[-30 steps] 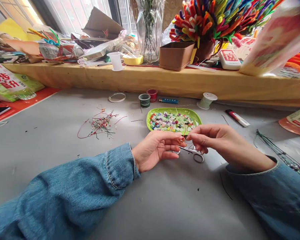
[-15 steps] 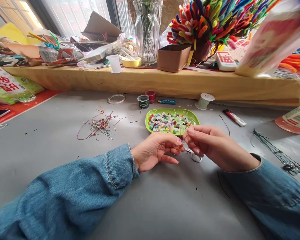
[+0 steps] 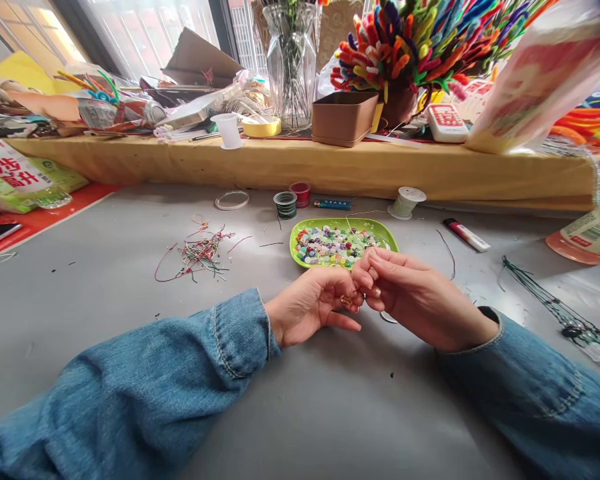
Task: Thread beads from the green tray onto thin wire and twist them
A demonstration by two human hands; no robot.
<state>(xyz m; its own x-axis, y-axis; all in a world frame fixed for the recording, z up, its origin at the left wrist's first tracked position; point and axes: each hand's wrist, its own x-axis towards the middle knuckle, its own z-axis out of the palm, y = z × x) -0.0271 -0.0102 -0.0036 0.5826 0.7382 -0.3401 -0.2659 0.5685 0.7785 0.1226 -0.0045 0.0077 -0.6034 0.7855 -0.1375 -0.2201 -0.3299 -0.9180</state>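
Note:
My left hand (image 3: pixel 310 307) and my right hand (image 3: pixel 410 293) meet fingertip to fingertip just in front of a green tray (image 3: pixel 300 230) filled with several coloured beads (image 3: pixel 333 243). Both hands pinch a small piece of thin wire with something tiny on it; a fine wire rises from the pinch over the tray. The small scissors (image 3: pixel 387 317) lie on the grey table under my right hand, mostly hidden. Both arms wear blue denim sleeves.
A heap of wire offcuts (image 3: pixel 200 252) lies left of the tray. Behind it stand wire spools (image 3: pixel 285 203), a white spool (image 3: pixel 405 201), a blue lighter (image 3: pixel 333 205) and a red-white lighter (image 3: pixel 466 234). A cluttered yellow ledge holds a glass vase (image 3: pixel 291 63), a brown box (image 3: pixel 344 117) and pipe cleaners (image 3: pixel 405 40).
My right hand has slid left and closed in on the left hand, now covering most of the scissors. The pinch point has moved slightly left and down.

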